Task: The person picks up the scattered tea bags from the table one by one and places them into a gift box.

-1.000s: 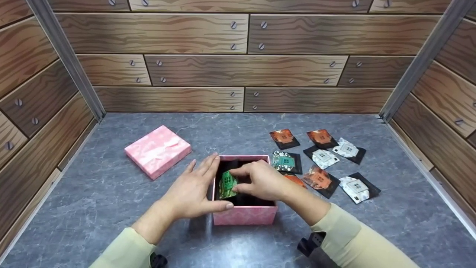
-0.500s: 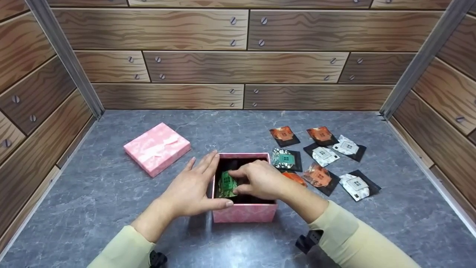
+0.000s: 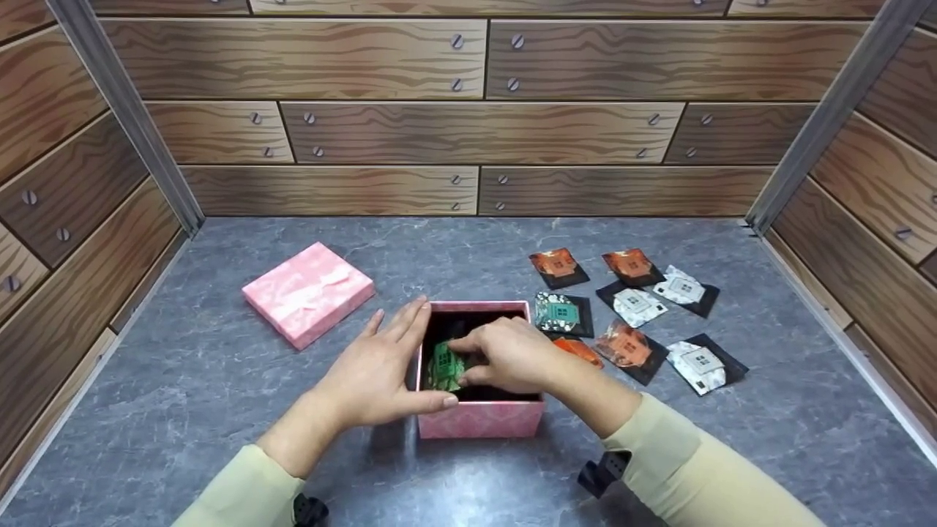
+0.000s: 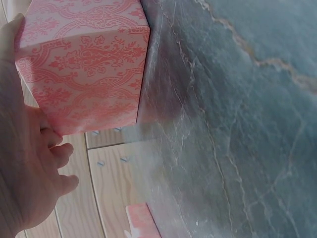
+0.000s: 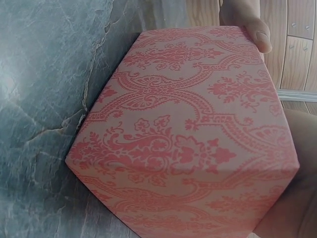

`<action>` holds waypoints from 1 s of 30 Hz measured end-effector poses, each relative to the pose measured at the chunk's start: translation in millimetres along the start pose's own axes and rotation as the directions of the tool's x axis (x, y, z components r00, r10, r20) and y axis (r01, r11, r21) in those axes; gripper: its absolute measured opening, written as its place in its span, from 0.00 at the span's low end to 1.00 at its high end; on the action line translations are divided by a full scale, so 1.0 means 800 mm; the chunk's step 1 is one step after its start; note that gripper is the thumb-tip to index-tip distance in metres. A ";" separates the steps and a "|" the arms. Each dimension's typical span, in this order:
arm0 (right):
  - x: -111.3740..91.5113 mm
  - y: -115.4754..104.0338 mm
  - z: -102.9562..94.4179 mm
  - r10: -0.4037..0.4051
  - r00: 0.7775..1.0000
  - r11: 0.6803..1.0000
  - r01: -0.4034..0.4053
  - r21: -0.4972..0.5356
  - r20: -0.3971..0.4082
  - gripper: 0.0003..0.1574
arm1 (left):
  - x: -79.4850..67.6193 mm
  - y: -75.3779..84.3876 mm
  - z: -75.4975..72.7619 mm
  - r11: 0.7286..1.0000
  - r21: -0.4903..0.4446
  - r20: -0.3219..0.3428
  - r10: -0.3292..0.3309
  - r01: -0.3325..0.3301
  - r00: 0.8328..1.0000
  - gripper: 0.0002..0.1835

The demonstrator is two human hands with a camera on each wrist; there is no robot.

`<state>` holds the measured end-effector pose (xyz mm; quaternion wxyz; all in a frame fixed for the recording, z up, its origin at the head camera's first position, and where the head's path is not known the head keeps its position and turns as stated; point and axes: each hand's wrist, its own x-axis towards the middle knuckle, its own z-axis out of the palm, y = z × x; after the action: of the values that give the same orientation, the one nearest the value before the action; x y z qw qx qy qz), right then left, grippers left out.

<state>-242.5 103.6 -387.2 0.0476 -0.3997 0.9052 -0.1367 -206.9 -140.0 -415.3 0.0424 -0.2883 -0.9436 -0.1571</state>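
Green packet [image 3: 443, 364] inside pink box [image 3: 479, 422], just left of curled fingers of right hand [image 3: 510, 356], long axis roughly front-to-back; can't tell if pinched. Left hand [image 3: 375, 375], fingers extended, rests against box.

From here I count one pink box [image 3: 479, 422], one lid [image 3: 307, 294], four orange packets [image 3: 631, 351], three white packets [image 3: 704, 363], one teal packet [image 3: 562, 313], one green packet [image 3: 443, 366] and two hands [image 3: 373, 377].
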 end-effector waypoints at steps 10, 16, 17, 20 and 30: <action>0.002 -0.002 0.004 0.023 1.000 0.999 -0.023 -0.045 -0.003 0.34 | -0.001 0.000 0.000 1.000 0.005 -0.006 0.009 -0.008 1.000 0.69; 0.001 -0.001 0.004 0.020 1.000 0.999 -0.020 -0.026 -0.021 0.34 | 0.000 0.000 0.000 1.000 0.003 -0.003 0.004 -0.004 1.000 0.69; 0.001 -0.001 0.004 0.019 1.000 1.000 -0.019 -0.014 -0.025 0.34 | 0.000 0.000 0.000 1.000 0.003 -0.002 0.004 -0.003 1.000 0.69; 0.001 -0.001 0.003 0.016 0.999 1.000 -0.015 0.020 -0.039 0.34 | 0.000 0.000 0.000 1.000 0.006 0.002 0.003 -0.003 1.000 0.69; -0.005 0.002 -0.003 -0.021 0.996 0.996 0.028 0.080 -0.082 0.33 | 0.000 -0.001 0.000 1.000 0.014 -0.005 0.002 -0.002 1.000 0.69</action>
<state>-241.2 108.3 -385.5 0.0255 -0.4025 0.8952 -0.1897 -207.1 -140.3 -415.6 0.0467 -0.2887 -0.9442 -0.1512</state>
